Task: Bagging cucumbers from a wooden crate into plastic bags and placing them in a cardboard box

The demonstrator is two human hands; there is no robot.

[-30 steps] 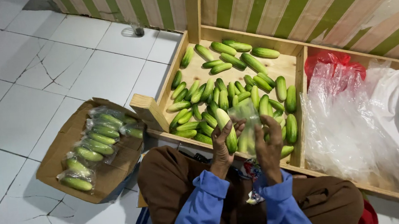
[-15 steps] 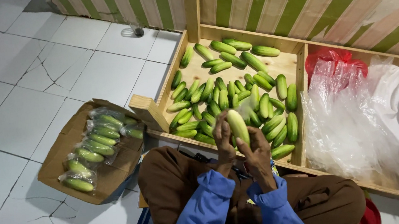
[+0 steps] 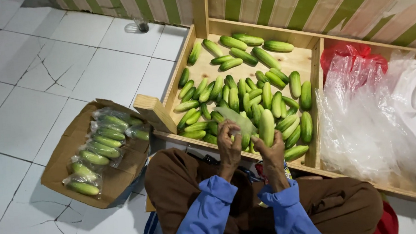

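Produce shop: wooden display bin (image 3: 315, 98), bagged cucumbers (image 3: 97, 150)

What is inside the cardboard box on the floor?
The cardboard box holds clear bags of green cucumbers, lying in a row. Whatever lies under the bags is covered, and their count per bag is unclear.

A white tiled floor (image 3: 27, 86) is carrying an open cardboard box (image 3: 65, 158) of bagged cucumbers (image 3: 99, 148); a small glass (image 3: 142, 25) is standing by the wall; a wooden crate (image 3: 201, 68) is holding loose cucumbers (image 3: 245, 87).
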